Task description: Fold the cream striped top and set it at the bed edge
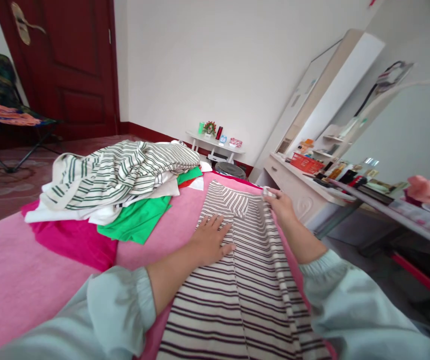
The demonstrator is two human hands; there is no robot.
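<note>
A cream garment with dark stripes (245, 290) lies spread lengthwise on the pink bed cover (8, 280). My left hand (212, 239) rests flat on it, fingers stretched out, pressing the cloth down near the garment's far end. My right hand (279, 205) is closed on the garment's right edge near the far corner, pinching a fold of the striped cloth. Both arms wear pale blue sleeves.
A pile of clothes sits on the bed to the left: a green-striped white top (125, 172), a green garment (136, 220) and a magenta one (76, 240). A white dressing table (301, 192) with bottles stands right. A dark red door (68, 65) and a folding chair (1, 110) are behind.
</note>
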